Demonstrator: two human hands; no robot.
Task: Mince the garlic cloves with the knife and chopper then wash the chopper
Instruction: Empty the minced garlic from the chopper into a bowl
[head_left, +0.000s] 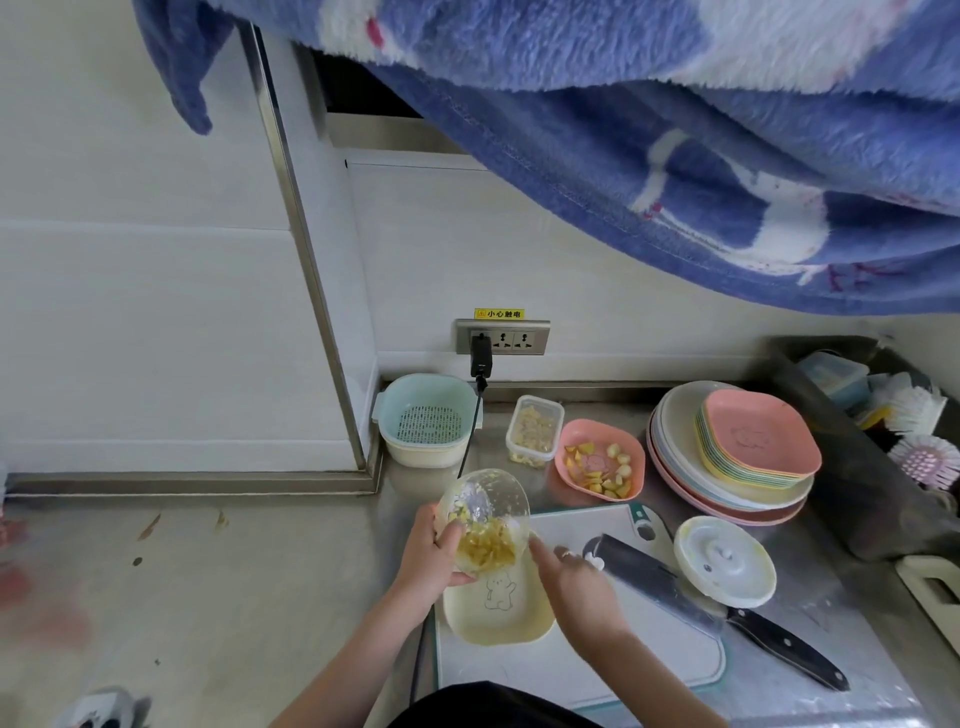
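My left hand grips the clear chopper bowl, tilted mouth-down over a cream plate with a rabbit drawing. Minced garlic is bunched at the bowl's lower rim. My right hand is at that rim with a finger reaching toward the garlic. The plate rests on a white cutting board. A knife with a black handle lies across the board's right side. The chopper lid sits upside down on the blade.
A pink dish of garlic cloves and a clear tub of chopped garlic stand behind. A colander basket, stacked plates, brushes in a dark rack and a blue towel overhead surround the steel counter.
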